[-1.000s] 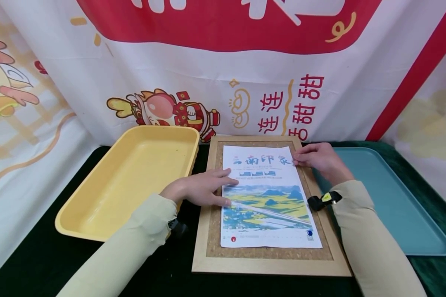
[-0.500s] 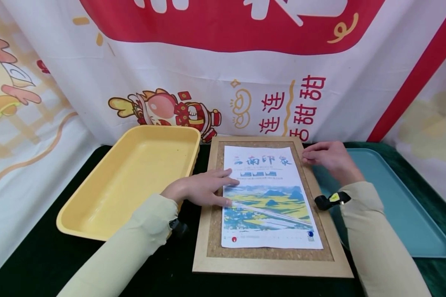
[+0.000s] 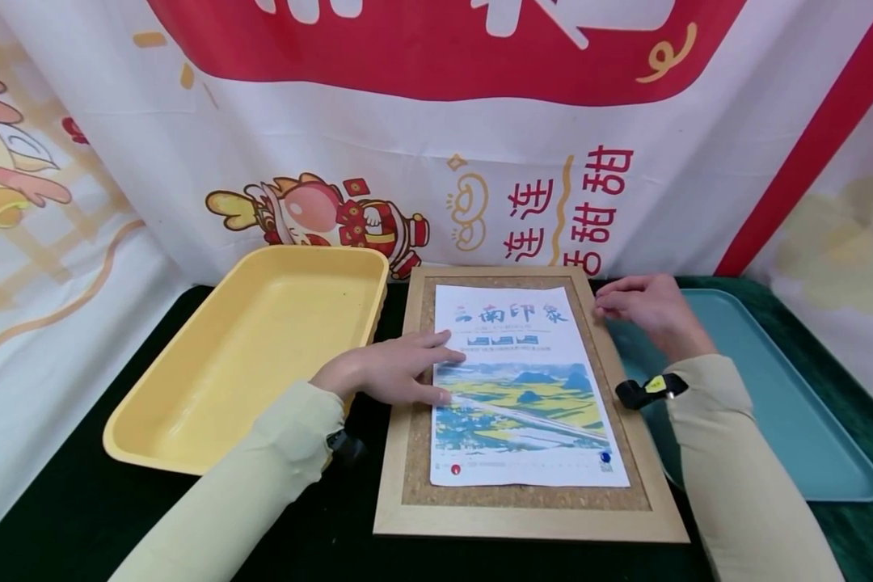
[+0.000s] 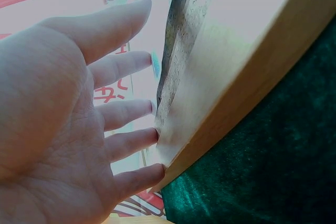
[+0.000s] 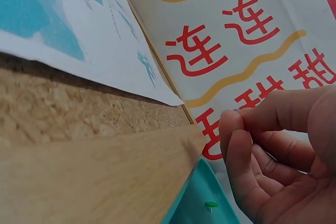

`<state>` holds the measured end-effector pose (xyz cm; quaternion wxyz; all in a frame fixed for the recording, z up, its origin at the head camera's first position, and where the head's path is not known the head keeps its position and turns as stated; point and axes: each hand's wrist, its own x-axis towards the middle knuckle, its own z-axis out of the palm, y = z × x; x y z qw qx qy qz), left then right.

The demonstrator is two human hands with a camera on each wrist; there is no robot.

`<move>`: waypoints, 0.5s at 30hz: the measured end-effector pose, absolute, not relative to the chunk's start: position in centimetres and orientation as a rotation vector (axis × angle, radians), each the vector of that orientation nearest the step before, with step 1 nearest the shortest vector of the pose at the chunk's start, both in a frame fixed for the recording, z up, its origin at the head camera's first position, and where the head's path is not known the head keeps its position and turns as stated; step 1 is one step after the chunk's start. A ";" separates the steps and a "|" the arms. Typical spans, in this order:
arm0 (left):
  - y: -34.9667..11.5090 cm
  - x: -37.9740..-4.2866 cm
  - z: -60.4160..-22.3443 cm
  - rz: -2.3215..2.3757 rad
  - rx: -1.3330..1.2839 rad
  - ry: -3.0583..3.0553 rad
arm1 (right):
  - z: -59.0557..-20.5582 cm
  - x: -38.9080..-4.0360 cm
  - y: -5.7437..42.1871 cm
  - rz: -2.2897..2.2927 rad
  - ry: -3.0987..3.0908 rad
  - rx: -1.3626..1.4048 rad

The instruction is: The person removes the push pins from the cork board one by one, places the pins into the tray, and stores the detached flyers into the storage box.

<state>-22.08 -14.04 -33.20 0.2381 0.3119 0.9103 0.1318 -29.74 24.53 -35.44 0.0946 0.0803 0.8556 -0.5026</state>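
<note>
A printed sheet of paper (image 3: pixel 520 420) with a landscape picture lies on a wood-framed cork board (image 3: pixel 524 521) in the head view. My left hand (image 3: pixel 393 368), fingers spread, rests on the sheet's left edge; the left wrist view shows its open palm (image 4: pixel 63 114) beside the frame. Over the board's upper right edge, my right hand (image 3: pixel 647 311) pinches thumb and fingers together. In the right wrist view a tiny purple bit of a push pin (image 5: pixel 236 110) shows between those fingertips; the rest is hidden. The sheet's upper right corner stands slightly off the cork there.
A yellow tray (image 3: pixel 262 356) stands left of the board, and a teal tray (image 3: pixel 793 420) lies to the right, under the right forearm. One green push pin (image 5: pixel 211 205) is in the teal tray. Behind hangs a printed cloth (image 3: pixel 298 121); dark green cloth (image 3: pixel 284 525) covers the table.
My right hand has moved right, from the sheet's upper right corner to the outer edge of the board's frame. The left hand has stayed on the paper.
</note>
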 end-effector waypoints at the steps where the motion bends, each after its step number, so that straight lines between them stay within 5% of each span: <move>1: -14.0 -22.1 -33.2 0.363 0.854 2.493 | -35.5 -29.7 24.6 -1.491 2.541 0.243; 15: -14.1 -22.1 -33.2 0.367 0.855 2.485 | -35.8 -29.7 26.1 -1.478 2.577 0.283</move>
